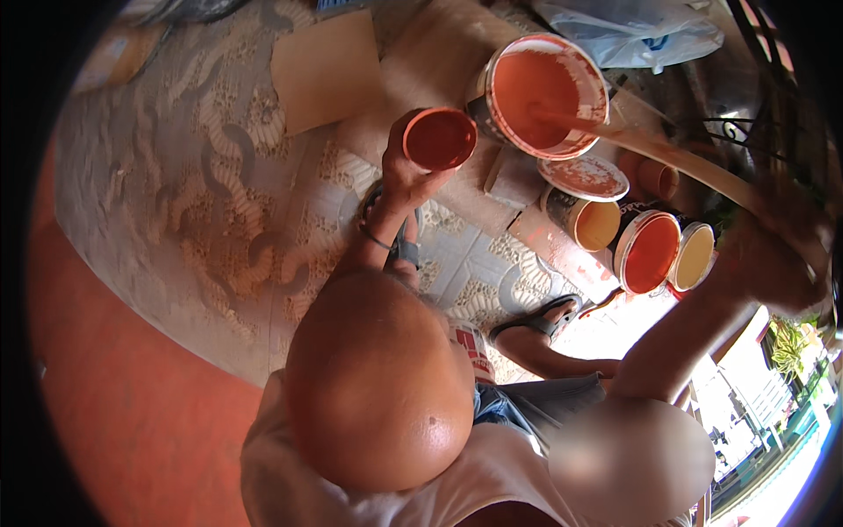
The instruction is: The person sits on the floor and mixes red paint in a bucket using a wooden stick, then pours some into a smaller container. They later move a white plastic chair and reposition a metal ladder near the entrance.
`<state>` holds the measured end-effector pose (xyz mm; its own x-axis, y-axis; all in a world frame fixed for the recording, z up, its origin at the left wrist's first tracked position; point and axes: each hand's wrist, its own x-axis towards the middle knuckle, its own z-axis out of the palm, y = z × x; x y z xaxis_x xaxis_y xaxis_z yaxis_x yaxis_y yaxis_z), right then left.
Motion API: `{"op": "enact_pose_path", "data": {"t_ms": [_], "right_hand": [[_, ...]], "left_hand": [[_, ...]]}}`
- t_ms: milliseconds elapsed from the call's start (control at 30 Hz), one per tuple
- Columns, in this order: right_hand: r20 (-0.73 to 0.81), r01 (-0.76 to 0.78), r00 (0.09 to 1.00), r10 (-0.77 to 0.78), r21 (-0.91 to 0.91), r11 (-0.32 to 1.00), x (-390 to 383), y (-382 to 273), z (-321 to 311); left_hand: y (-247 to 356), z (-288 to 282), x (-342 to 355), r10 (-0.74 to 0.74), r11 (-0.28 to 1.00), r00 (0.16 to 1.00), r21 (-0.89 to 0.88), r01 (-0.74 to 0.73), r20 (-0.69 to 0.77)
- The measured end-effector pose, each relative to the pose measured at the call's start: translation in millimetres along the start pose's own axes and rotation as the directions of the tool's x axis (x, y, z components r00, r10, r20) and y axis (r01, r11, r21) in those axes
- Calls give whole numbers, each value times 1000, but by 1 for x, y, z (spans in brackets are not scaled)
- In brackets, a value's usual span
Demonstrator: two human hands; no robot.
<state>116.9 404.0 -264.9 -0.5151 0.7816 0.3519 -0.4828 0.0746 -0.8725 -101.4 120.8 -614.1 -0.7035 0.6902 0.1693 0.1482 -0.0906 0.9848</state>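
My left hand (399, 180) is raised and grips a small round orange pot (439, 138), its mouth turned toward me, coated with orange-red paint inside. Just right of the pot stands a large white bucket (492, 70) of orange paint (536, 88). A long wooden stick (667, 154) reaches from the paint in the bucket to my right hand (777, 255), which is blurred at the right rim and closed around the stick's upper end. The two hands are far apart.
Beside the bucket lie a paint-smeared lid (584, 176), a small terracotta pot (659, 180) and three open tins of tan (597, 224), red-orange (648, 252) and cream (694, 256) paint. A cardboard sheet (325, 70) and a plastic bag (632, 31) lie on the patterned tile floor (176, 176). My sandalled foot (544, 321) is below the tins.
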Motion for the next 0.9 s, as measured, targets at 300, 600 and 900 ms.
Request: {"op": "enact_pose_path", "data": {"t_ms": [300,600,900], "right_hand": [[88,-76,993,75,11,997,-4,1,-1],[75,-17,997,18,-18,1000,-6,7,24],[17,-43,999,43,19,999,-17,16,15]], "left_hand": [[5,1,-1,-41,999,999,-24,41,26],[1,3,-3,5,997,1000,83,-5,3],[1,2,-4,22,996,1000,85,-23,13]]}}
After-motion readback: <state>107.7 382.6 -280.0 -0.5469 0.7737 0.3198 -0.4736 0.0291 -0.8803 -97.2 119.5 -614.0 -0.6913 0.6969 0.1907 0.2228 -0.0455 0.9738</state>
